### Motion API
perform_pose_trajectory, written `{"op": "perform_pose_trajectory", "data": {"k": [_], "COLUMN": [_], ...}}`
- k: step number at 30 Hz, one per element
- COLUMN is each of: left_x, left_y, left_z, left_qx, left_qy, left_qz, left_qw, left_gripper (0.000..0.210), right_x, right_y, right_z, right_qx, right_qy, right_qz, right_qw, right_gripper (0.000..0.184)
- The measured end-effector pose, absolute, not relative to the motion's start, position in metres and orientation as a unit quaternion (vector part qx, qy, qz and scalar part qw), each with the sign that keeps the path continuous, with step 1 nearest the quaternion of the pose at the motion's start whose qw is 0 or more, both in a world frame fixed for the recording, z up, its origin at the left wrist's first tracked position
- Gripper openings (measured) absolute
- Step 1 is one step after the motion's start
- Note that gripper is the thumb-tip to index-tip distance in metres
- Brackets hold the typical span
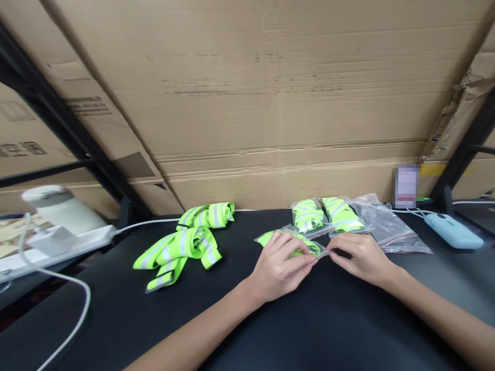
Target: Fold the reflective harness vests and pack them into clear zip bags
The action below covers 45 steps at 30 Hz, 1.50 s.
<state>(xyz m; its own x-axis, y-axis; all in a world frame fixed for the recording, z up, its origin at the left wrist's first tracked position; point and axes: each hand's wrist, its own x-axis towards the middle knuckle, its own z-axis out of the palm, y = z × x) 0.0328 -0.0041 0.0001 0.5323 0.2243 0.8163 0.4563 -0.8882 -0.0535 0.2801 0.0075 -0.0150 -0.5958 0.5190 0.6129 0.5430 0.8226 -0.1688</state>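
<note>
Both hands pinch the near right edge of a clear zip bag (322, 249) that has a neon-green reflective strap (266, 238) inside. My left hand (284, 265) covers much of the bag, its thumb and fingers closed on the edge. My right hand (359, 256) grips the bag's corner between thumb and fingertips. Just behind lie two more bagged straps, one on the left (308, 216) and one on the right (342, 214). Empty clear zip bags (390, 226) lie beyond my right hand. Loose green reflective straps (181, 247) rest on the left of the black table.
Cardboard (270, 103) walls the back of the black table (240, 335). A white power strip (77, 247) with a cable and a white bottle (65, 208) are at the left. On the right lies a light-blue power bank (453, 232), near a blurred upright item (406, 186).
</note>
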Motion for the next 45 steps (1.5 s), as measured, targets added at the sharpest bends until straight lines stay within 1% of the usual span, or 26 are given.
{"op": "perform_pose_trajectory", "data": {"k": [4,8,12,15,18,22,29,36,39,42,45], "left_x": [0.033,0.032,0.030,0.028,0.028,0.030,0.029,0.030,0.030,0.031,0.032], "left_y": [-0.003,-0.004,-0.004,-0.002,-0.001,0.000,-0.003,-0.007,-0.008,-0.010,-0.011], "left_z": [-0.001,0.000,0.002,0.001,-0.001,-0.002,0.005,0.010,0.011,0.010,0.009], "left_qx": [-0.868,-0.870,-0.867,-0.863,-0.868,-0.873,-0.876,-0.904,-0.905,-0.905,-0.903], "left_qy": [-0.198,-0.199,-0.216,-0.224,-0.218,-0.213,-0.202,-0.145,-0.139,-0.139,-0.145], "left_qz": [-0.436,-0.431,-0.431,-0.437,-0.433,-0.424,-0.429,-0.380,-0.370,-0.371,-0.376], "left_qw": [0.134,0.131,0.128,0.116,0.108,0.111,0.090,0.135,0.155,0.153,0.147], "left_gripper": [0.010,0.011,0.013,0.011,0.011,0.012,0.018,0.008,0.010,0.010,0.008], "right_x": [0.282,0.283,0.282,0.280,0.276,0.274,0.275,0.280,0.282,0.283,0.282], "right_y": [0.008,0.007,0.005,0.004,0.004,0.004,0.006,0.010,0.011,0.010,0.009], "right_z": [-0.017,-0.016,-0.013,-0.010,-0.011,-0.015,-0.018,-0.015,-0.012,-0.010,-0.010], "right_qx": [-0.286,-0.283,-0.290,-0.292,-0.270,-0.237,-0.288,-0.309,-0.320,-0.321,-0.299], "right_qy": [-0.901,-0.903,-0.893,-0.884,-0.883,-0.900,-0.891,-0.878,-0.874,-0.878,-0.887], "right_qz": [-0.027,-0.013,-0.010,-0.022,-0.048,-0.055,-0.033,0.003,0.007,-0.003,-0.014], "right_qw": [0.324,0.323,0.345,0.364,0.380,0.363,0.351,0.366,0.365,0.356,0.351], "right_gripper": [0.021,0.021,0.018,0.012,0.013,0.015,0.017,0.015,0.014,0.012,0.017]}}
